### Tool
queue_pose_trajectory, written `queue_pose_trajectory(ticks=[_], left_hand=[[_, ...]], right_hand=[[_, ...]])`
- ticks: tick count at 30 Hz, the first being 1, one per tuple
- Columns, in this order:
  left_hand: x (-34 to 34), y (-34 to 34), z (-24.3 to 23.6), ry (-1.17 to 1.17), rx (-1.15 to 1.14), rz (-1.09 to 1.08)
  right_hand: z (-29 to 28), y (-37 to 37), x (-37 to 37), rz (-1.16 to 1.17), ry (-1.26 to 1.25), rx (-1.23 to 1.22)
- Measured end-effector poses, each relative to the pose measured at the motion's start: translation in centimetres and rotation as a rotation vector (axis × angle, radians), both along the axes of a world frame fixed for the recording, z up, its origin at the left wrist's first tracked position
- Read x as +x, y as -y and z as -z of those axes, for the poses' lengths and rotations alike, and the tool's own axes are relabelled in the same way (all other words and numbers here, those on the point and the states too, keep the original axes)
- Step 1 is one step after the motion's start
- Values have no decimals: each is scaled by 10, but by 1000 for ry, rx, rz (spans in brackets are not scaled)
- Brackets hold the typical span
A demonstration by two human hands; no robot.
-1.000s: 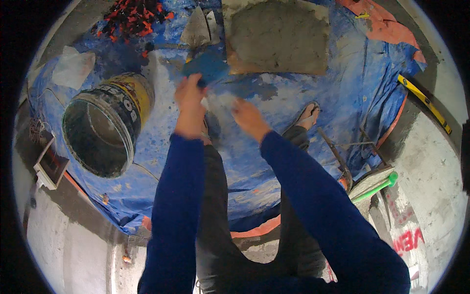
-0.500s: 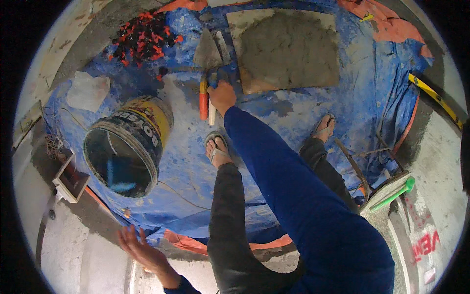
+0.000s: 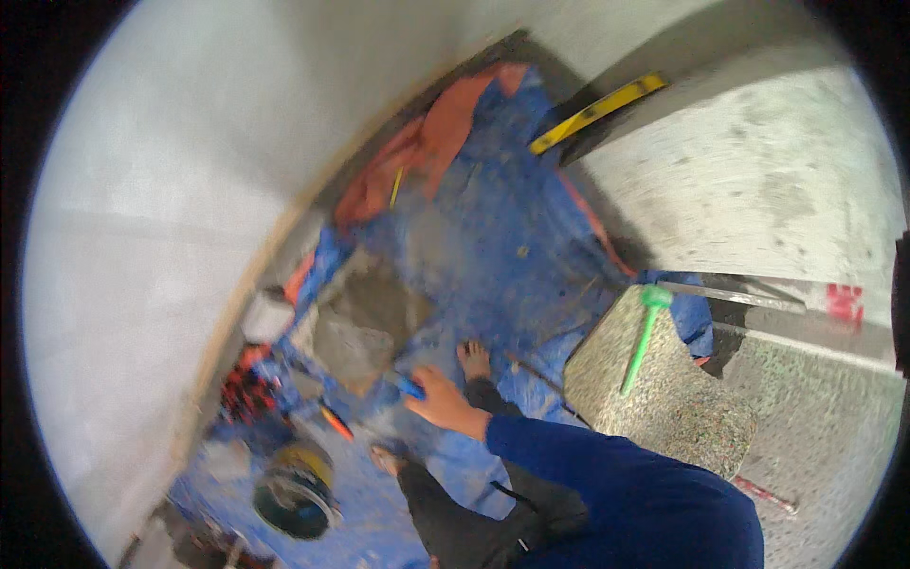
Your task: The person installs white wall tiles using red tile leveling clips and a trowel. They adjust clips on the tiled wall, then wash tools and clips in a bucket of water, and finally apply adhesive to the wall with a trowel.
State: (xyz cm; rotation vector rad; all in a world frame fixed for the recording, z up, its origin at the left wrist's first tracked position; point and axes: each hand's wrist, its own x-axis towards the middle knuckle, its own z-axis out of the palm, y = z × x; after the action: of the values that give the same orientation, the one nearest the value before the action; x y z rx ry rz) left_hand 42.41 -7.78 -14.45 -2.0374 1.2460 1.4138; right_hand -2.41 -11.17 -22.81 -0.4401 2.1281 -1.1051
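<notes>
My right hand (image 3: 445, 406) is closed around the blue handle (image 3: 409, 387) of a small hand tool; motion blur hides the shape of its working end. Just beyond it lies a square board (image 3: 305, 339) bearing a spread of grey mortar (image 3: 379, 302). A trowel with an orange-red handle (image 3: 336, 424) rests on the blue tarp (image 3: 483, 237), to the left of my hand. Nearer to me, at the lower left, stands a yellow and dark bucket (image 3: 305, 465). My left hand is out of the picture.
Red and black small pieces (image 3: 248, 391) are heaped left of the board. A green long-handled tool (image 3: 642, 353) lies on a speckled slab (image 3: 697, 408) at the right. A yellow spirit level (image 3: 599, 112) leans at the far edge. Pale walls (image 3: 171, 190) enclose the tarp.
My right hand has lifted the blue-handled tool from beside the trowel. The view has swung to the right, and my left hand has left the picture.
</notes>
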Motion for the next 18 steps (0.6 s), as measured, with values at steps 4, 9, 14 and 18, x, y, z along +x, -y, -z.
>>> queue_pose_trajectory(ticks=[4,9,14,18], left_hand=[[-124,26,-36,-176,20,276],[-263,71,-67,-469,-68,612],[-418,142,-119,-737,-416,867],[-579,177,-249,-828,-470,675]], right_hand=[[-97,-127,-135,23,31,313],[-201,-241,-240,264,-185,391],[-289,-250,-295,475,-38,74],[-303,-212,-352,576,-230,87]])
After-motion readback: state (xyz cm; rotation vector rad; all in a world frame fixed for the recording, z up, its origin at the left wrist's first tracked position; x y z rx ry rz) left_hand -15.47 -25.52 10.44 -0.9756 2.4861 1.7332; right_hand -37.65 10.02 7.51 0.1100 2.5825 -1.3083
